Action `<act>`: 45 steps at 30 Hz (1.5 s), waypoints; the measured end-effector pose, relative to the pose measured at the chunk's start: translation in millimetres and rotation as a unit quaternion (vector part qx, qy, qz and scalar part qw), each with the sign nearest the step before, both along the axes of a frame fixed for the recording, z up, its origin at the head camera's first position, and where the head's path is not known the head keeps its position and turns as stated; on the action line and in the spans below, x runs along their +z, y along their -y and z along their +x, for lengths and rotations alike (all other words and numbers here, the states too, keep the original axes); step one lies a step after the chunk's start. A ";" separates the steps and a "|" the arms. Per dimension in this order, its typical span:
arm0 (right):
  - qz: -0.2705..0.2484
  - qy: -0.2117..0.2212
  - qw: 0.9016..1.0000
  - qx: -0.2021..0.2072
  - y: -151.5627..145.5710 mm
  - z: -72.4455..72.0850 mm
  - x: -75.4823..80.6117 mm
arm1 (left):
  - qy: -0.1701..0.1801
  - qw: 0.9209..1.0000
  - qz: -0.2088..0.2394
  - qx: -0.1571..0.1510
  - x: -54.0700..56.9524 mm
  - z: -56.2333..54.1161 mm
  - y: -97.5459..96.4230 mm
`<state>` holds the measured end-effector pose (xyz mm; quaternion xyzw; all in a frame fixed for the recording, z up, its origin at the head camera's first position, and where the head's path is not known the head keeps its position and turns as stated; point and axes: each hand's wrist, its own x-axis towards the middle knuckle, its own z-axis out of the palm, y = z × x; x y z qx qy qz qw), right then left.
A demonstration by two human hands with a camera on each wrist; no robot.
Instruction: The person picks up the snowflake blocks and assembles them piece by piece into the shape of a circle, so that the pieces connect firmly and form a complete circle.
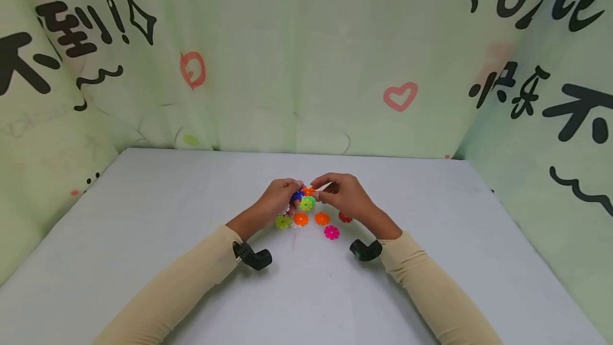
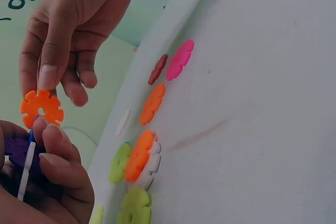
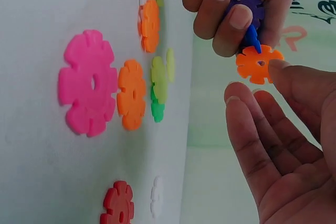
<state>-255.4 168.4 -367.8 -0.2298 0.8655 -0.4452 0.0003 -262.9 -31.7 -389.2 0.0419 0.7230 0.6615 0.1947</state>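
My left hand [image 1: 282, 194] grips a small cluster of slotted plastic building discs: a purple disc [image 3: 250, 7], a blue disc [image 3: 252, 38] seen nearly edge-on, and a white disc [image 2: 27, 172]. An orange disc [image 2: 42, 109] meets the blue one at its edge, beside the left fingertips. With thumb and index finger, my right hand [image 1: 348, 194] pinches the orange disc's opposite rim. The other right fingers are loosely bent, away from the disc. Both hands are raised over the table, and the left fingers hide part of the cluster.
Loose discs lie on the white table [image 1: 306, 292] around the hands: pink [image 3: 87, 83], orange [image 3: 131, 95], red [image 3: 118, 204], green [image 3: 157, 109], and several yellow-green [image 2: 134, 206] and white ones. Some overlap. A printed curtain [image 1: 287, 68] stands behind the table.
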 end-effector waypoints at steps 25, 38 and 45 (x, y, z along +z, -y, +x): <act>0.200 0.073 0.976 0.050 -12.6 1.8 -12.1 | 0.063 0.995 0.072 0.030 3.7 -0.5 4.3; 0.199 0.068 0.976 0.064 -13.3 -1.0 -12.8 | 0.032 0.999 0.025 -0.005 1.2 1.0 -0.2; 0.144 0.072 0.983 0.089 -16.1 -1.3 -14.5 | 0.033 0.999 0.031 -0.023 0.8 2.5 0.3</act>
